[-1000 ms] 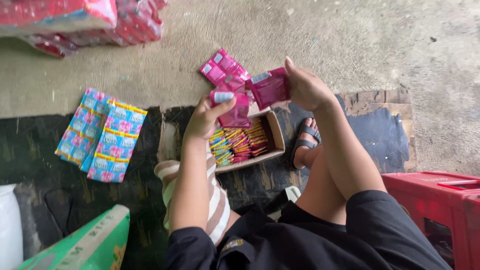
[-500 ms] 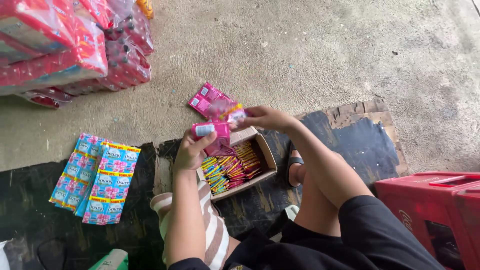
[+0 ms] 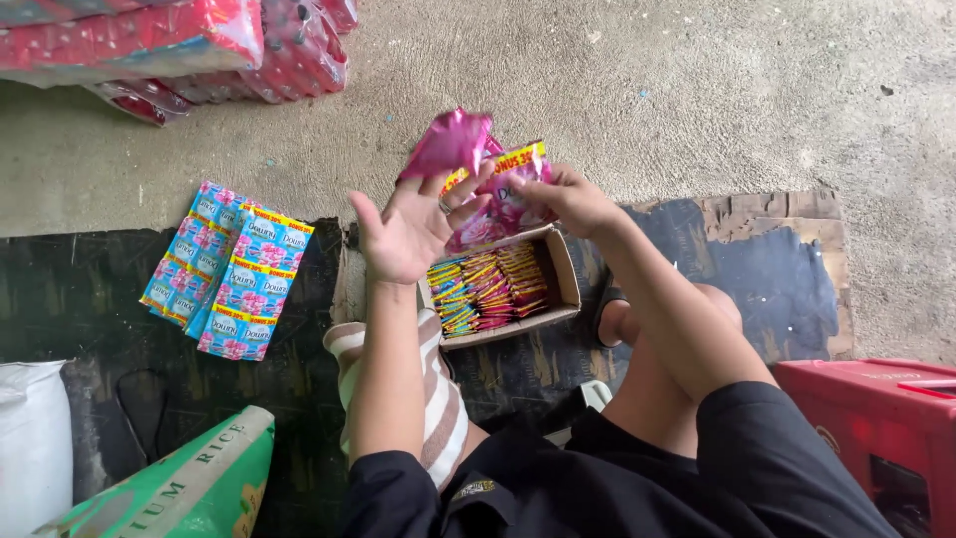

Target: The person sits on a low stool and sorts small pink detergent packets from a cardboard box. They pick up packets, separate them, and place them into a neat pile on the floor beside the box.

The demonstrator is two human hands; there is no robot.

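Note:
My left hand (image 3: 410, 227) is raised with fingers spread, its fingertips touching a strip of pink sachets (image 3: 498, 189) held up in front of me. My right hand (image 3: 570, 199) pinches the same strip at its right edge. Another pink sachet strip (image 3: 448, 141) lies on the concrete floor just behind the held one. Below my hands sits a small cardboard box (image 3: 566, 274) packed with pink and multicoloured sachets standing on edge. I am crouched over it, knees either side.
Blue sachet strips (image 3: 231, 271) lie on a dark mat at left. Red wrapped packs (image 3: 169, 45) are stacked at top left. A green rice sack (image 3: 189, 488) and a white sack (image 3: 30, 438) sit at lower left, a red plastic crate (image 3: 881, 428) at lower right.
The view has shifted closer. Both hands moved together: the left hand opened its fingers against the pink strip, and the right hand now grips the strip's right edge above the box.

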